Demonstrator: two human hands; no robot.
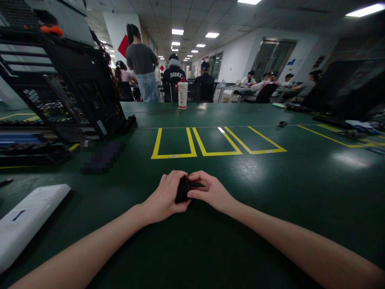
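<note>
Towards the near edge of the tabletop [270,188], the left hand [166,194] curled around a small black object [182,189], thumb opposing fingers, seemingly to steady it. The right hand [213,192], loosely closed, pinched its side between thumb and fingertips, perhaps for finer control. Yellow tape outlines [222,153] lay beyond.

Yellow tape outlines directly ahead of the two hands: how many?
3, side by side on the green table: a left outline, a middle outline and a right outline. None looks hidden.
</note>
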